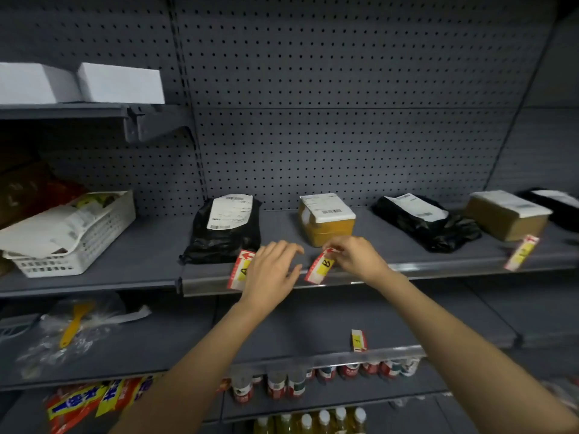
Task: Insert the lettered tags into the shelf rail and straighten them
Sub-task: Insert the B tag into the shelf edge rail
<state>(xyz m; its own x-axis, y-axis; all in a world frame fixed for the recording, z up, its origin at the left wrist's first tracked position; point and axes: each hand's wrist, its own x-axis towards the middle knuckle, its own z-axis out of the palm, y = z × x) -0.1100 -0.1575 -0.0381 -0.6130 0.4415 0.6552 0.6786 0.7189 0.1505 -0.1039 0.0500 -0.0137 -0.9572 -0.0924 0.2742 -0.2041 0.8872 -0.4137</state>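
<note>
Both hands are up at the middle shelf; the right hand (pixel 355 258) pinches the top of the B tag (pixel 321 266), its fingers (pixel 332 245) clamped on the red upper edge; the tag leans, top tipped to the right, its lower end down at the shelf rail (pixel 438 270), though whether it sits inside the rail I cannot tell. The left hand (pixel 271 267) hovers just beside it, fingers spread apart and holding nothing, the palm covering the right side of the A tag (pixel 242 270); that A tag stands at the rail too, tilted a little, its red arrow showing at the top. Far along to the right, a third tag (pixel 521 252) leans at the rail's end, its letter too blurred to read; one shelf down, a small tag (pixel 358 340) stands near that shelf's front edge.

Behind the tags, parcels line the shelf: a black bag (pixel 219 242) with a white label behind A; a yellow-taped box (pixel 326 227) just behind B; another black bag (pixel 432 227) further right; then a brown box (pixel 507 217). A white basket (pixel 94 245) of papers sits at the left; two white blocks (pixel 120 83) rest on the upper shelf; bottles (pixel 275 385) crowd the lowest shelves.
</note>
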